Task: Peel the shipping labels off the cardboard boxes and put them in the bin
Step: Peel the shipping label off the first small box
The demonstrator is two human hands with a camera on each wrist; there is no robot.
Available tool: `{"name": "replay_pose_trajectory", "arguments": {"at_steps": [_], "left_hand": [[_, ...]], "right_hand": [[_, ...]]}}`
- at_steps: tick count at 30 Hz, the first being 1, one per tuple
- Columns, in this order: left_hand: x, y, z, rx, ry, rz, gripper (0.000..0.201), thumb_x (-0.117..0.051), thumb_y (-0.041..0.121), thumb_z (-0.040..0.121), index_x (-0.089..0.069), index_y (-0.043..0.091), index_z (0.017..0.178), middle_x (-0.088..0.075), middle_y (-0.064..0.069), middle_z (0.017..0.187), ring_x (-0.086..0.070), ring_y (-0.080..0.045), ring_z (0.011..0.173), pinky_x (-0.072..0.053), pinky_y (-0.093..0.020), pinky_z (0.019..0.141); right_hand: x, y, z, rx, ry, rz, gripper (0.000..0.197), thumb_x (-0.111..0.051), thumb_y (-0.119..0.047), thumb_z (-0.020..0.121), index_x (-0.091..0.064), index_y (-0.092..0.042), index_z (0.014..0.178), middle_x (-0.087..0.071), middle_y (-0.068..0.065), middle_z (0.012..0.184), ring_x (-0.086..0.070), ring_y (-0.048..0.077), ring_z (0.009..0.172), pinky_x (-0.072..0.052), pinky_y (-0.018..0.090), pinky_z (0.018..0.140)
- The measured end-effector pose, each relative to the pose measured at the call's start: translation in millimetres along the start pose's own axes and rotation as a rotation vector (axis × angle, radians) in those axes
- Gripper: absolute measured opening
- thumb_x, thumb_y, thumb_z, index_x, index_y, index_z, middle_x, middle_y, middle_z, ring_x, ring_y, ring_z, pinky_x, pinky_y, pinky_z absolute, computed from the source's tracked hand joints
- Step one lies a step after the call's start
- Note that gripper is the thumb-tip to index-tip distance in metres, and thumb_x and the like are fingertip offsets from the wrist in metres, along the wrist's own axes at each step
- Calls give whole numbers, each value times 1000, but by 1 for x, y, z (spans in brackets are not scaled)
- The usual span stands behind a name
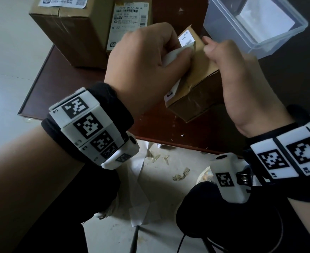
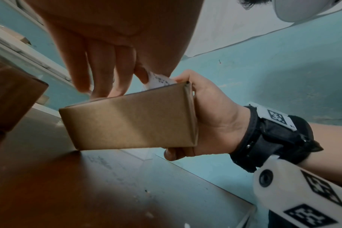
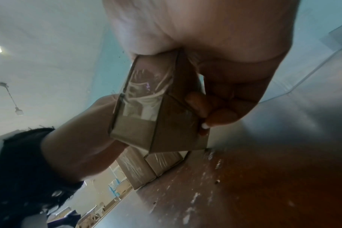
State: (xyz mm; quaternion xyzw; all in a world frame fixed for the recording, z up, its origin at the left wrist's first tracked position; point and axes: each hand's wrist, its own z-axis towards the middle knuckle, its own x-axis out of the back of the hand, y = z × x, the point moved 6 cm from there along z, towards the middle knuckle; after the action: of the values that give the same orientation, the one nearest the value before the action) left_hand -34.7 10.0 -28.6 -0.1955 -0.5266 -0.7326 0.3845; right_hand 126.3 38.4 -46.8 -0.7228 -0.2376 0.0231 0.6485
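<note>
Gripping the small cardboard box [image 1: 196, 84] from its right end, the right hand [image 1: 242, 84] has its fingers curled round the far side and its thumb on the near face, holding the box tilted above the brown table [image 1: 62, 84]; the right wrist view shows the fingertips [image 3: 221, 115] pressed on the underside. Across from it, the left hand [image 1: 143, 63] pinches the white shipping label [image 1: 176, 53] between thumb and fingers, a curled flap of it lifted off the top of the box while another part, printed with digits, lies flat on the cardboard. In the left wrist view the label [image 2: 158, 81] shows at the upper edge of the box [image 2: 127, 120]. Farther back on the table stand two larger boxes [image 1: 68, 33], each with a label on top, and to the right a clear plastic bin [image 1: 256, 24] with white paper inside. Scraps of paper [image 1: 143, 179] litter the floor below the table edge.
</note>
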Motion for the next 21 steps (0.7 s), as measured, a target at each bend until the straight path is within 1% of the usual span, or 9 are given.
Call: {"name": "replay_pose_trajectory", "arguments": {"at_steps": [2, 3, 6, 9, 10, 12, 14, 16, 21], "left_hand": [[0, 0, -1, 10, 12, 6, 32, -62, 44, 95, -68, 14, 84, -54, 17, 64, -53, -4, 59, -44, -30, 54], [0, 0, -1, 8, 16, -3, 32, -62, 43, 95, -68, 13, 84, -54, 15, 63, -53, -5, 58, -44, -30, 54], [-1, 3, -1, -30, 0, -61, 32, -64, 38, 97, -67, 9, 83, -58, 10, 65, -54, -7, 57, -42, -25, 52], [-3, 5, -1, -34, -10, -110, 31, -65, 35, 97, -66, 9, 82, -57, 10, 61, -50, -5, 52, -36, -19, 50], [-4, 5, -2, -32, -6, -113, 31, -65, 35, 97, -66, 8, 81, -56, 9, 60, -50, -5, 52, -35, -18, 50], [-5, 6, -3, -26, -3, -119, 31, -65, 34, 96, -66, 8, 80, -58, 8, 59, -51, -6, 51, -35, -18, 50], [-5, 7, -4, -26, -2, -127, 31, -65, 33, 96, -66, 7, 79, -57, 11, 58, -51, -3, 50, -33, -14, 50], [-6, 8, -4, -27, -2, -124, 31, -65, 33, 97, -65, 7, 79, -57, 12, 58, -50, -2, 50, -33, -13, 50], [-5, 9, -4, -30, -5, -117, 31, -65, 34, 97, -66, 8, 80, -58, 10, 59, -51, -2, 50, -35, -15, 50]], "right_hand": [[-3, -3, -1, -5, -19, -17, 78, -47, -72, 88, -64, -18, 142, -63, 11, 146, -60, 24, 135, -46, 56, 114], [-2, -4, -1, 3, -25, -22, 77, -48, -73, 90, -66, -19, 141, -65, 10, 144, -61, 22, 134, -46, 55, 115], [6, -2, 1, 38, 2, -28, 51, -52, -56, 103, -74, -13, 119, -74, 17, 103, -73, 27, 103, -57, 55, 98], [12, 1, 1, 7, 49, 24, 50, -61, -44, 102, -63, -21, 146, -79, -2, 112, -75, 7, 106, -61, 34, 93], [13, 1, 1, 7, 62, 34, 48, -62, -41, 101, -64, -19, 145, -80, 3, 112, -76, 11, 104, -61, 29, 90], [15, -1, 1, 32, 83, 49, 40, -59, -37, 100, -75, -6, 119, -70, 32, 110, -70, 39, 99, -60, 27, 79], [16, -1, 1, 49, 72, 55, 53, -57, -35, 97, -59, 15, 111, -52, 48, 115, -53, 58, 102, -51, 32, 71], [16, -1, 3, 41, 57, 84, 53, -57, -32, 97, -50, 18, 114, -49, 48, 115, -47, 62, 104, -42, 37, 69], [17, 2, 5, 41, 48, 108, 51, -57, -29, 98, -49, 20, 112, -48, 51, 113, -47, 65, 99, -39, 39, 69]]}}
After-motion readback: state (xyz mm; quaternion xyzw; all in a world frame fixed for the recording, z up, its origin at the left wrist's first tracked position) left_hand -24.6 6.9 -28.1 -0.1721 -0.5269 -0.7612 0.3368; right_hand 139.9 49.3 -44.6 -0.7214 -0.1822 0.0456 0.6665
